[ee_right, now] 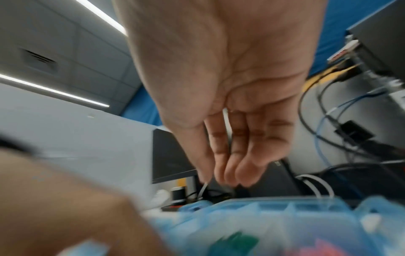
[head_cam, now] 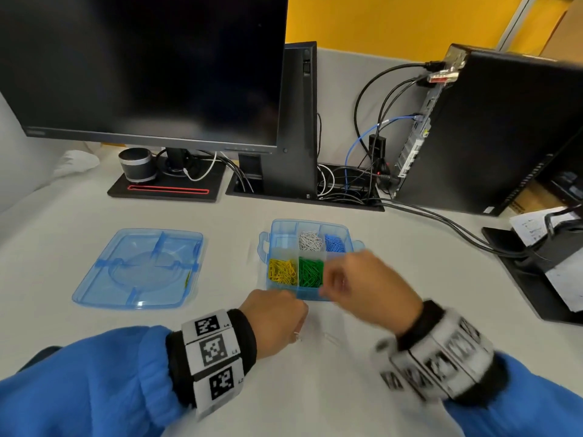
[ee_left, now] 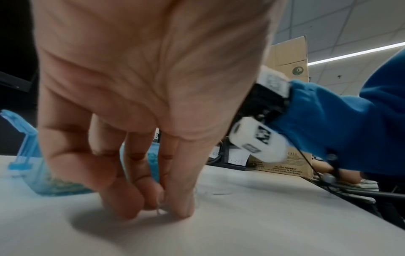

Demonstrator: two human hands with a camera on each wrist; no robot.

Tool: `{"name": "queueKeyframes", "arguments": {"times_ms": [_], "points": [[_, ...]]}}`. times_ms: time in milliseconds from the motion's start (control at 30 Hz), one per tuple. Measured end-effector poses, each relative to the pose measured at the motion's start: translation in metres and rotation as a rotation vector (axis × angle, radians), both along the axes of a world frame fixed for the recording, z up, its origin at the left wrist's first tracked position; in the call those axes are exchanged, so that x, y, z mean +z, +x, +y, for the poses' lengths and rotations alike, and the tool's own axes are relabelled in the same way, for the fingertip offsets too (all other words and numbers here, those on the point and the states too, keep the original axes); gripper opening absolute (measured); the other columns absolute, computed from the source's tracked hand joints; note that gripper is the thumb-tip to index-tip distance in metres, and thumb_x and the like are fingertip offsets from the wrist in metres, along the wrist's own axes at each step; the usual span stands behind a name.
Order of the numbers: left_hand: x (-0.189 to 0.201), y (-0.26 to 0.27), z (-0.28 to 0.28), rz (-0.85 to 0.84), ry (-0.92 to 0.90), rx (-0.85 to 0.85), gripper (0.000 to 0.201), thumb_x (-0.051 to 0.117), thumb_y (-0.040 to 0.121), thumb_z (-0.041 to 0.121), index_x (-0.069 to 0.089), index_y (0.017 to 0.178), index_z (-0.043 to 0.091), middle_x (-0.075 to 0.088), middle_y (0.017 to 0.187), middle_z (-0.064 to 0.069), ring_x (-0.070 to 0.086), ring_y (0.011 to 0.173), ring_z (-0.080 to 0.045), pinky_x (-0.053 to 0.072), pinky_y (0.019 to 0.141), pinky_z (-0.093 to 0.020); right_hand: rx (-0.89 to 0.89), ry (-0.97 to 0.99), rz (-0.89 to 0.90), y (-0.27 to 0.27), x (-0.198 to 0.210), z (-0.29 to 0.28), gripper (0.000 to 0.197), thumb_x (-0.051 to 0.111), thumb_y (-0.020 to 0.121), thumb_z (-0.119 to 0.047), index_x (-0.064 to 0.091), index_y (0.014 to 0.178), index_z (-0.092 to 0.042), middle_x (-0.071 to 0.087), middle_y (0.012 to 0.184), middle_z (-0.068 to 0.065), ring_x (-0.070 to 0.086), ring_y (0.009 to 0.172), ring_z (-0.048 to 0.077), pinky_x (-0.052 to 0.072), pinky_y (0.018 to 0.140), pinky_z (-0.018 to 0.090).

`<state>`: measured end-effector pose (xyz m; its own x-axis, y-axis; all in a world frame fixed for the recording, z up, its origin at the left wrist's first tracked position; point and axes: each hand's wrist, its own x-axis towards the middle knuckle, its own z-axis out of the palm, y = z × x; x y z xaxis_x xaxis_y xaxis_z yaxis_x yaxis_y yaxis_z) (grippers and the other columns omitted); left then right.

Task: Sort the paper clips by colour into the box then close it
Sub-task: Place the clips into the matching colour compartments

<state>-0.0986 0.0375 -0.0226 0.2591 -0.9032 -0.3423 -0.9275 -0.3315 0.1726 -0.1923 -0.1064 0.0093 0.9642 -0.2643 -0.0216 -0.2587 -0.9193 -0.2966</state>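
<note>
Both hands work at the box's [head_cam: 310, 296] near edge: left [head_cam: 274, 320] pinching a white clip [ee_left: 158, 210], right [head_cam: 362, 285] likewise.

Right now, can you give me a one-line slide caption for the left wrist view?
Left hand fingers pinch a white paper clip off the table beside the blue box.

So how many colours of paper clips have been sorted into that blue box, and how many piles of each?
Yellow pile: 1
Green pile: 1
White pile: 1
Blue pile: 1
Total: 4 colour piles showing in the box; the right hand hides one corner.
</note>
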Motion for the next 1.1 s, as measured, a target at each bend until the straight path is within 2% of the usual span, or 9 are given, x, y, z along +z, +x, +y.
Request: {"name": "queueKeyframes", "arguments": {"times_ms": [67,200,300,433,567,667,833,967,1100], "points": [[0.005,0.003,0.001,0.048,-0.015,-0.008,0.012,0.054,0.095,0.028,0.058,0.103,0.020,0.060,0.109,0.002,0.054,0.099,-0.018,0.036,0.074,-0.027,0.028,0.046,0.164,-0.025,-0.012,0.015,0.011,0.066,0.083,-0.031,0.064,0.080,-0.021,0.065,0.077,-0.007,0.060,0.072,0.012,0.051,0.069,0.029],[0.020,0.021,-0.009,0.369,-0.200,0.083,0.010,0.060,0.093,0.022,0.061,0.099,0.014,0.065,0.096,-0.001,0.054,0.072,-0.007,0.044,0.066,-0.020,0.032,0.050,0.284,-0.040,-0.032,0.022,0.022,0.063,0.086,-0.029,0.058,0.107,-0.025,0.058,0.094,-0.006,0.058,0.089,0.019,0.048,0.077,0.032],[0.033,0.038,-0.030,0.355,-0.429,0.159,0.008,0.059,0.092,0.017,0.062,0.099,0.014,0.065,0.089,-0.001,0.052,0.062,0.000,0.041,0.059,-0.011,0.068,0.027,0.233,-0.034,-0.039,0.026,0.010,0.059,0.087,-0.018,0.059,0.096,-0.022,0.049,0.092,-0.006,0.056,0.088,0.020,0.047,0.075,0.032],[0.042,0.062,-0.065,0.293,-0.539,0.236,0.011,0.060,0.092,0.014,0.067,0.101,0.013,0.066,0.098,-0.005,0.054,0.071,-0.008,0.038,0.056,-0.012,0.084,0.026,0.202,-0.032,-0.044,0.027,0.010,0.056,0.087,-0.009,0.061,0.088,-0.019,0.049,0.094,-0.005,0.054,0.084,0.016,0.043,0.070,0.025],[0.037,0.075,-0.081,0.289,-0.481,0.264,0.028,0.067,0.089,0.018,0.066,0.116,0.008,0.067,0.113,-0.008,0.059,0.091,-0.014,0.043,0.078,-0.018,0.114,0.011,0.190,-0.039,-0.042,0.027,0.015,0.048,0.091,-0.009,0.053,0.084,-0.022,0.046,0.090,-0.005,0.051,0.080,0.017,0.042,0.069,0.027],[0.038,0.081,-0.076,0.281,-0.509,0.274,0.033,0.065,0.091,0.017,0.064,0.122,0.007,0.066,0.120,-0.007,0.061,0.104,-0.016,0.041,0.085,-0.017,0.159,0.111,0.149,-0.037,-0.029,0.021,0.017,0.050,0.090,-0.009,0.051,0.080,-0.022,0.051,0.077,-0.006,0.050,0.069,0.014,0.041,0.063,0.023],[0.037,0.087,-0.049,0.266,-0.461,0.263,0.021,0.062,0.092,0.021,0.069,0.111,0.016,0.068,0.113,0.002,0.060,0.089,-0.008,0.043,0.082,-0.020,0.067,0.327,-0.209,-0.003,0.006,-0.007,0.016,0.059,0.086,-0.001,0.062,0.077,-0.015,0.062,0.069,-0.005,0.056,0.062,0.007,0.044,0.058,0.014],[0.030,0.088,-0.031,0.265,-0.422,0.285,0.015,0.061,0.092,0.022,0.071,0.104,0.021,0.069,0.108,0.004,0.059,0.083,-0.004,0.045,0.079,-0.020,-0.052,0.336,-0.439,0.039,0.010,-0.027,0.012,0.062,0.086,-0.003,0.063,0.082,-0.013,0.066,0.078,-0.002,0.062,0.074,0.008,0.053,0.070,0.023],[0.026,0.084,-0.021,0.271,-0.421,0.296,0.013,0.060,0.093,0.022,0.071,0.101,0.022,0.066,0.103,0.006,0.061,0.092,-0.010,0.048,0.082,-0.024,-0.036,0.138,-0.111,0.054,-0.005,-0.035,0.020,0.061,0.091,-0.014,0.065,0.110,-0.014,0.065,0.115,0.003,0.057,0.108,0.015,0.041,0.093,0.024]]}}
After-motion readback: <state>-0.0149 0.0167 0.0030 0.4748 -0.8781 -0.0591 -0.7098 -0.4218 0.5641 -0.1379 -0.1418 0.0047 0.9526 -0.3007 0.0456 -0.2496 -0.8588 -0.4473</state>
